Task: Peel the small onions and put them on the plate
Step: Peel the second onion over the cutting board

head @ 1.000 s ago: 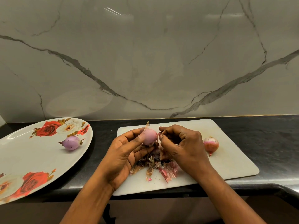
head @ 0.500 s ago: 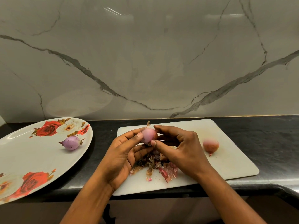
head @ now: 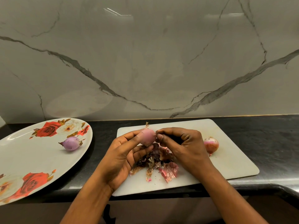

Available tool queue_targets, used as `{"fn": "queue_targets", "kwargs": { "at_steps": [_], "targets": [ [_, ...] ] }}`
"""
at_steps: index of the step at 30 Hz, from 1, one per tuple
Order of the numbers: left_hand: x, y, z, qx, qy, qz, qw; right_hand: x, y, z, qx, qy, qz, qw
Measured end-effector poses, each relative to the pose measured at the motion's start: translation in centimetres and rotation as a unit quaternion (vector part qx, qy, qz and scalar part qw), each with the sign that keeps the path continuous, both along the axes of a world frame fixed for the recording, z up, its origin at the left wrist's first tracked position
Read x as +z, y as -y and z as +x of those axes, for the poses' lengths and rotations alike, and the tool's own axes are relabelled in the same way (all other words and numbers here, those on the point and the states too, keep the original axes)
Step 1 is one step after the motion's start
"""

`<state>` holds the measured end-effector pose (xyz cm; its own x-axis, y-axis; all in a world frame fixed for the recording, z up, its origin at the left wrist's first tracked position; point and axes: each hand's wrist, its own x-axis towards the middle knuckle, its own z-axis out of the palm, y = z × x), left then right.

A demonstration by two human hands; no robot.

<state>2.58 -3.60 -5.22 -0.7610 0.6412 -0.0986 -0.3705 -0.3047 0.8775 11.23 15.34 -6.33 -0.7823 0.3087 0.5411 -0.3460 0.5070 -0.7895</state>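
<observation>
- While the left hand [head: 124, 152] pinched the small onion [head: 147, 136] above the cutting board [head: 233, 162], the right hand [head: 181, 143] was curled with its fingertips [head: 159, 136] nipping at the onion's side.
- A peeled onion [head: 71, 143] lay on the plate [head: 19, 159], left of the board; another onion [head: 211, 145] waited on the board's right part.
- Peelings [head: 155, 164] lay on the board beneath the hands.
- Slick bare flesh could have squirted from the pinch and rolled off the board.
</observation>
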Motion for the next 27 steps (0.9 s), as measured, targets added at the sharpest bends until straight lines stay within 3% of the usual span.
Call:
{"fn": "queue_targets", "kwargs": {
  "at_steps": [13,22,27],
  "targets": [
    [0.13,-0.09,0.22,0.021,-0.027,-0.019,0.999,-0.05,0.01,0.13,-0.032,0.003,0.070,0.997],
    [0.14,-0.02,0.08,0.027,0.064,0.050,0.996,-0.26,-0.18,-0.31,-0.088,0.036,0.013,0.995],
    [-0.06,0.02,0.04,0.029,0.036,0.032,0.998,-0.32,0.15,0.13,-0.072,0.043,0.059,0.995]
  ]
}}
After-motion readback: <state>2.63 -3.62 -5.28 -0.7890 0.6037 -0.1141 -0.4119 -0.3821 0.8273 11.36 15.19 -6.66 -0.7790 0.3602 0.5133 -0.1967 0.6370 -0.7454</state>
